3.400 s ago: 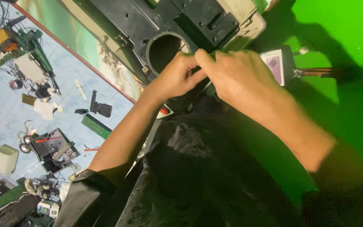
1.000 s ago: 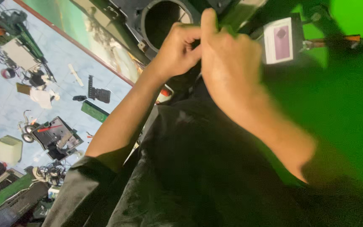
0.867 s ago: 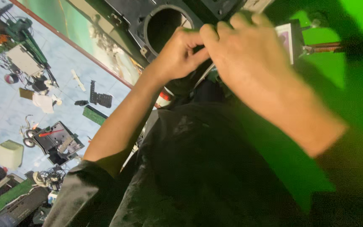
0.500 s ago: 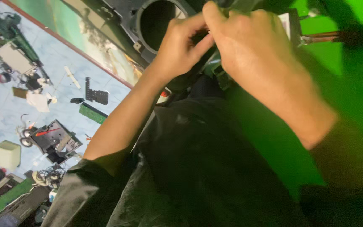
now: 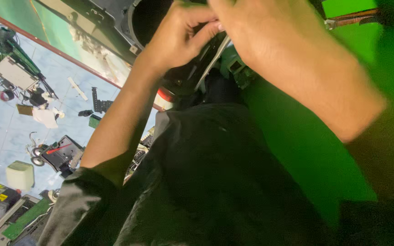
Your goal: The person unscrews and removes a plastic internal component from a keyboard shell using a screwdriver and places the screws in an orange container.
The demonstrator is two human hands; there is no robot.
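Head view. The left hand point(image 5: 178, 34) is curled, thumb and fingertips pinched on a small part too hidden to identify, directly against the black housing point(image 5: 115, 18) beside its round opening point(image 5: 149, 20). The right hand point(image 5: 270, 36) overlaps the left just beside that opening; its grip cannot be told. A thin pale strip point(image 5: 213, 61) slants down from the pinch, below the housing. A green surface point(image 5: 306, 150) lies right of the housing.

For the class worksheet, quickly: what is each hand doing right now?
Left hand: fingers pinched shut on a thin strip.
Right hand: at the same spot; grip cannot be told.
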